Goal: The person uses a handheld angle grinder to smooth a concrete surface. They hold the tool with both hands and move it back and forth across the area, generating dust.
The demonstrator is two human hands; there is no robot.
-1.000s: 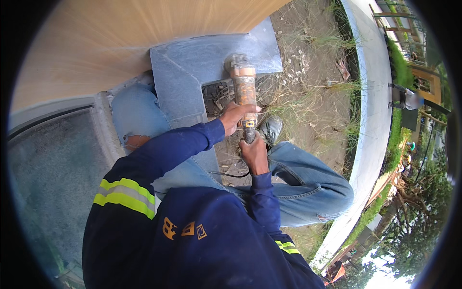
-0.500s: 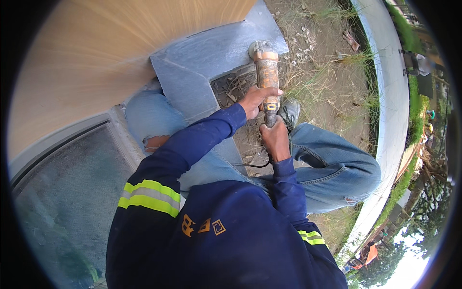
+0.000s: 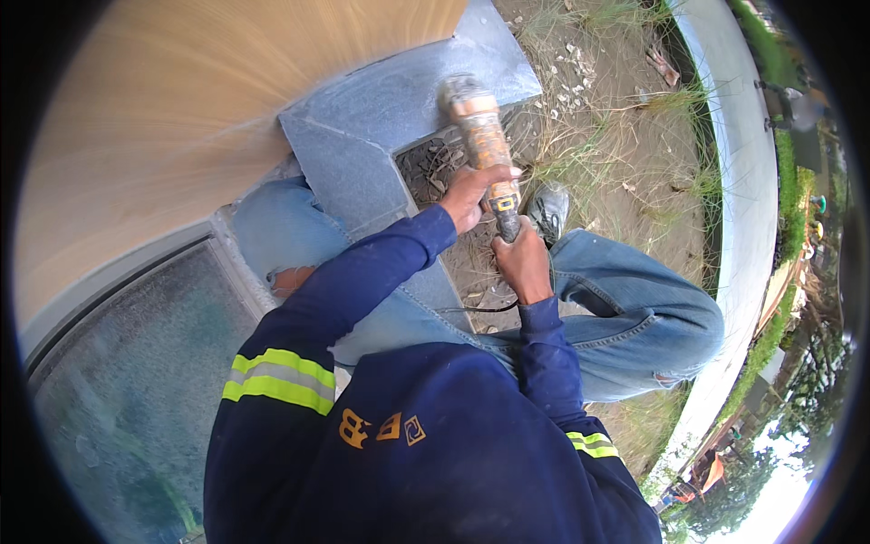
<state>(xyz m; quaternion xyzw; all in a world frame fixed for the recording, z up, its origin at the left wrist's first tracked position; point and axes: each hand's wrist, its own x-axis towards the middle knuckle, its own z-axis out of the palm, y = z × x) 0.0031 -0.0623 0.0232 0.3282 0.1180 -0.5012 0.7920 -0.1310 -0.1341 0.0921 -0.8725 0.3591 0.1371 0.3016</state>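
Note:
My left hand is closed around the body of a dusty orange and grey angle grinder, with the thumb across it. My right hand grips the grinder's narrow rear end, where a black cord hangs. The blurred grinder head meets a grey stone slab along the foot of a curved wooden panel; pale dust marks the slab there.
My legs in torn jeans straddle the slab's lower part. A frosted glass pane is at left. Dirt with dry grass lies right of the slab, bordered by a pale concrete band. A distant person appears beyond it.
The view shifted right and up over the last second. Since half a second ago the grinder's head has swung left on the slab, tilting the tool, both hands still on it.

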